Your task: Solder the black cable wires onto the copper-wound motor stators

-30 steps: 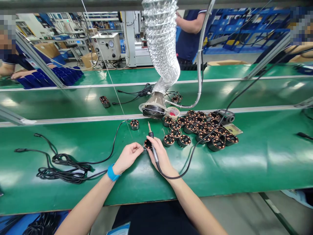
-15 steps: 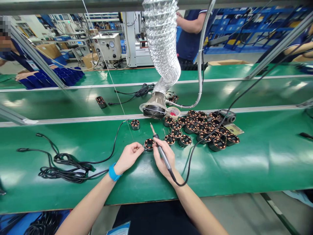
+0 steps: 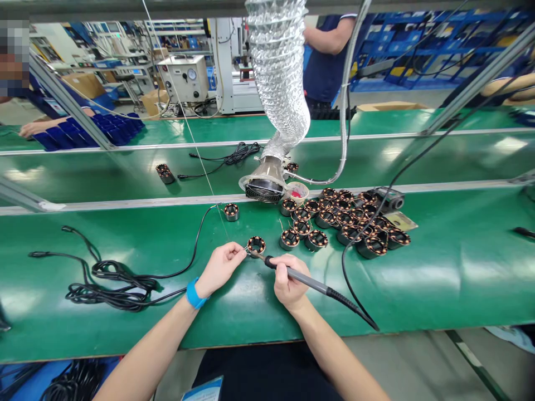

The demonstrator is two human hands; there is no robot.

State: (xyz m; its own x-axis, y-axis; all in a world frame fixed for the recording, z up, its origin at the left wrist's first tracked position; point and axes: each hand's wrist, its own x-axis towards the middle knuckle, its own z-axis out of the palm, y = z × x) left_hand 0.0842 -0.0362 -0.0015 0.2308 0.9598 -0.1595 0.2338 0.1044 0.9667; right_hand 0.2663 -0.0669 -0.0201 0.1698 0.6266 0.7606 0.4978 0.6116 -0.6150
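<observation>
A copper-wound motor stator (image 3: 256, 245) stands on the green bench between my hands. My left hand (image 3: 221, 268) is closed in a pinch at its left side, on a thin wire end by the stator; a black cable (image 3: 169, 299) runs in under that wrist. In my right hand (image 3: 291, 283) is a soldering iron (image 3: 307, 280), gripped by its grey handle. Its tip points left and meets the wire area at the stator's lower left edge; exact contact is too small to tell. Another stator (image 3: 231, 211), joined to a cable, sits farther back.
Many stators (image 3: 343, 218) crowd the right, beside a small pot (image 3: 296, 192) and a dark metal device (image 3: 388, 198). A fume hose (image 3: 278, 72) with a fan hood (image 3: 264, 189) hangs ahead. Coiled cables (image 3: 112, 289) lie left. Co-workers stand beyond the far bench.
My right hand has swung the soldering iron from pointing up and away to pointing left, bringing its tip down to the stator's edge. My left hand has stayed in place.
</observation>
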